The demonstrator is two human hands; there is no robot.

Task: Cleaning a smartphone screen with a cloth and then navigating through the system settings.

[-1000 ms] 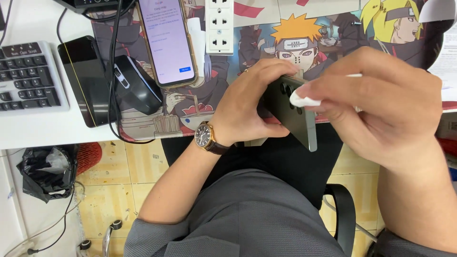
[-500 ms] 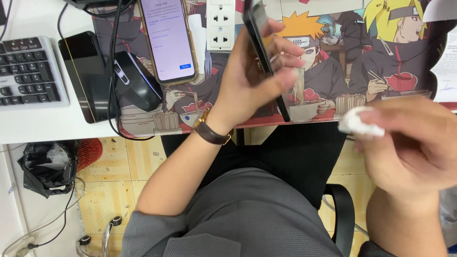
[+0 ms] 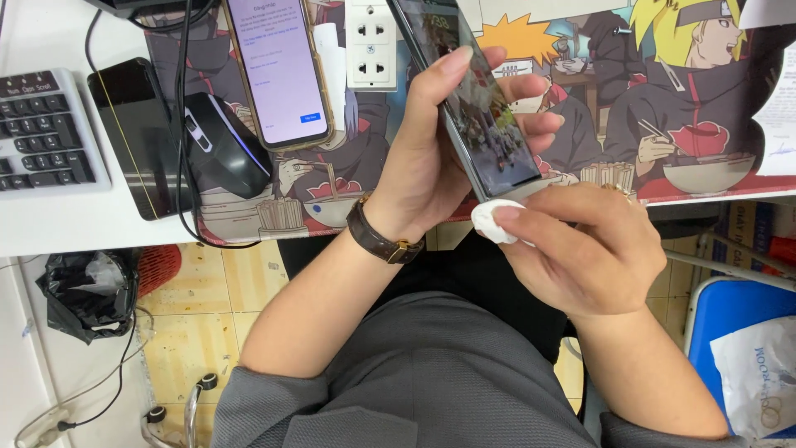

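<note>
Phone point(image 3: 481, 108) clamped in my left hand point(image 3: 431, 158), long axis slanting toward upper left of frame; right hand point(image 3: 580, 249) pinches white pad point(image 3: 491, 220) — touching its lower end.

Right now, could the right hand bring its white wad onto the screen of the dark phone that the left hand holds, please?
Probably yes: the right hand pinches the white wad right at the lower end of the dark phone, and the left hand grips mainly its edges, leaving most of the screen bare.
</note>
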